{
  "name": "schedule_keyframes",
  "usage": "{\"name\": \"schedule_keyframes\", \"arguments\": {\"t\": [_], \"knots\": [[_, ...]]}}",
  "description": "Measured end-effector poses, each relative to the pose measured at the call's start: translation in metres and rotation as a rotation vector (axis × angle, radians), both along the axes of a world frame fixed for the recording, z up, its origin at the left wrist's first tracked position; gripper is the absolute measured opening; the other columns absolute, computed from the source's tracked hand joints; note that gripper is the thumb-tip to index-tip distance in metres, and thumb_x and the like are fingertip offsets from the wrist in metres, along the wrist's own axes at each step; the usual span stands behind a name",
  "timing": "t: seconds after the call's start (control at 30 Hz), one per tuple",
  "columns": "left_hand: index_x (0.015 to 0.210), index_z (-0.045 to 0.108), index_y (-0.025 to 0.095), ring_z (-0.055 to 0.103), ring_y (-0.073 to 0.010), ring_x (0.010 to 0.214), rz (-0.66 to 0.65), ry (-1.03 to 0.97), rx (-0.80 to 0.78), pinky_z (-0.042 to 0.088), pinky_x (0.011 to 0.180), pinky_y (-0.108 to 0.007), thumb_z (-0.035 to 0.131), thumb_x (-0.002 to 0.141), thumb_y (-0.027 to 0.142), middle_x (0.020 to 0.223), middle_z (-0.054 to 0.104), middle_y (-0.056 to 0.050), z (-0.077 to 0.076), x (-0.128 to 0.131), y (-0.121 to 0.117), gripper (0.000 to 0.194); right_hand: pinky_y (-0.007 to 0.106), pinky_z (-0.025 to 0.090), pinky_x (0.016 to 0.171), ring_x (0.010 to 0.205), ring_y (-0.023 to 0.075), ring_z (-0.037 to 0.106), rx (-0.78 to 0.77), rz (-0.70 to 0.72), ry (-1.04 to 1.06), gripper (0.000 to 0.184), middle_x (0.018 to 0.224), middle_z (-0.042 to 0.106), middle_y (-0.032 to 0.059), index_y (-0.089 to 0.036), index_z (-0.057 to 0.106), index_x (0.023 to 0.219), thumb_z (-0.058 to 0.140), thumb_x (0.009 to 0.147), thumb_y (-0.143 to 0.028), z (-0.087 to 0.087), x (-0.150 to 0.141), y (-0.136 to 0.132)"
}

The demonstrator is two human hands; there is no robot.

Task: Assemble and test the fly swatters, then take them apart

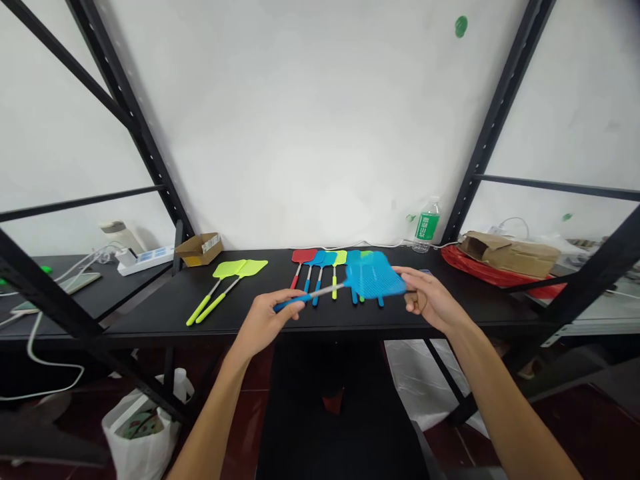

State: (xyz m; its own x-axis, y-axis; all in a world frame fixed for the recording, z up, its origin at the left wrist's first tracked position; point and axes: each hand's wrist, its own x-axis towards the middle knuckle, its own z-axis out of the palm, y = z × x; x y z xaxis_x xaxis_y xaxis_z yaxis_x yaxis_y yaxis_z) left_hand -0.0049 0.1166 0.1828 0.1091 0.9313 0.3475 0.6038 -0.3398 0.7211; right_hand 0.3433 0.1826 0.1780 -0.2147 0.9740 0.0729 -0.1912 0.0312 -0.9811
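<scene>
A blue fly swatter [375, 277] is held up over the black table, its mesh head to the right. My left hand [273, 317] is closed round its blue handle. At the far edge of the head, my right hand [430, 297] grips a corner between its fingers. Behind the held swatter, a row of fly swatters lies on the table: a red one [304, 256], several blue ones [327, 259] and a yellow-green one [341, 257]. The held head partly hides those at the right. Left of my left hand lie two lime fly swatters [229, 269], overlapping, handles toward me.
The black table [150, 303] stands against a white wall between black metal posts. A small cardboard box [200, 249] and a power strip [146, 260] are at left. A water bottle [427, 227] and a brown paper package [510, 255] on red plastic are at right.
</scene>
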Motion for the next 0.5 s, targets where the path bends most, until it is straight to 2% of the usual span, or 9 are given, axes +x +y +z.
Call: {"name": "schedule_keyframes", "arguments": {"t": [0.13,0.27,0.37,0.5], "knots": [[0.123,0.065,0.02,0.063,-0.0203,0.069,0.379,0.133,0.091,0.045,0.066,-0.029,0.044,0.095,0.047,0.078,0.071,-0.003,-0.009,-0.032,0.026,0.044,0.02,0.039,0.039,0.047,0.0087,0.055,-0.002,-0.047,-0.024,0.044,0.092,0.076,0.0087,-0.023,0.067,0.12,0.071,0.082,-0.046,-0.004,0.003,0.006],[0.133,0.059,0.023,0.066,-0.0298,0.098,0.636,0.376,-0.018,0.047,0.082,-0.038,0.038,0.095,0.033,0.1,0.073,-0.011,-0.014,-0.039,0.066,0.044,0.019,0.038,0.041,0.049,0.0088,0.057,0.023,-0.027,-0.037,0.042,0.092,0.075,0.0089,-0.022,0.069,0.116,0.069,0.083,-0.048,-0.008,-0.001,0.009],[0.135,0.057,0.025,0.064,-0.0348,0.108,0.683,0.482,-0.069,0.047,0.085,-0.044,0.035,0.096,0.032,0.116,0.07,-0.015,-0.017,-0.027,0.091,0.045,0.019,0.038,0.041,0.049,0.0086,0.057,0.034,-0.003,-0.04,0.041,0.09,0.075,0.008,-0.022,0.07,0.113,0.069,0.083,-0.049,-0.009,-0.004,0.009],[0.138,0.053,0.027,0.066,-0.0359,0.103,0.709,0.573,-0.068,0.049,0.082,-0.047,0.033,0.098,0.032,0.116,0.069,-0.016,-0.031,-0.013,0.11,0.045,0.019,0.037,0.041,0.049,0.0084,0.057,0.046,0.012,-0.06,0.037,0.088,0.075,0.0075,-0.022,0.07,0.11,0.067,0.084,-0.048,-0.009,-0.009,0.008]]}}
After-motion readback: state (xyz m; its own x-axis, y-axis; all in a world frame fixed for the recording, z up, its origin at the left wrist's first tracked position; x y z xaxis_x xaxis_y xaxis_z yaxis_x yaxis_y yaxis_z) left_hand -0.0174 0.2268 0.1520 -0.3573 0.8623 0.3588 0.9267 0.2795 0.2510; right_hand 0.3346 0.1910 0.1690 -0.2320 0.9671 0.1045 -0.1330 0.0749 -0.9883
